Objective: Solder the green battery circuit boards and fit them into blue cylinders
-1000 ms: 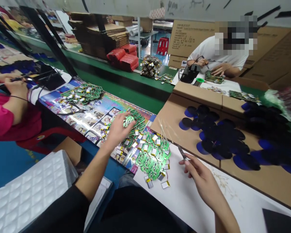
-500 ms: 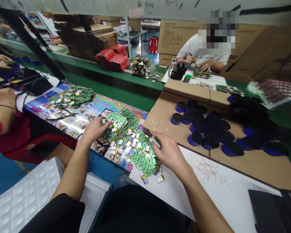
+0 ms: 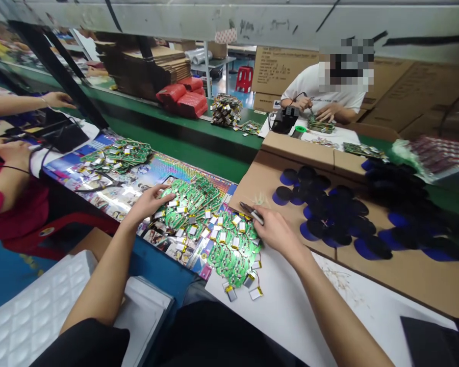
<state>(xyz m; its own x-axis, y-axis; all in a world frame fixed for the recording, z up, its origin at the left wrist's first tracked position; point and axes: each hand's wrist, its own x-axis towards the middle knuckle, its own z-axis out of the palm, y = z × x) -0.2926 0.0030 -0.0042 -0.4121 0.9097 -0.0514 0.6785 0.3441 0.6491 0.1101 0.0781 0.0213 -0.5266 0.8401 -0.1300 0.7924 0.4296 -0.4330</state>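
Note:
A heap of round green circuit boards with small silver batteries lies in front of me, partly on a colourful printed sheet and partly on white paper. My left hand rests on the heap's left edge, fingers curled onto the boards. My right hand sits at the heap's right edge and grips a slim metal tool, likely tweezers, whose tip points left.
A cardboard sheet carries many dark blue discs. A second pile of boards lies to the left near a person in pink. Another person works across the green belt. White foam sits at lower left.
My left hand came down from holding a board to rest on the heap. My right hand swung from the white paper to the heap's right edge, still with the tool.

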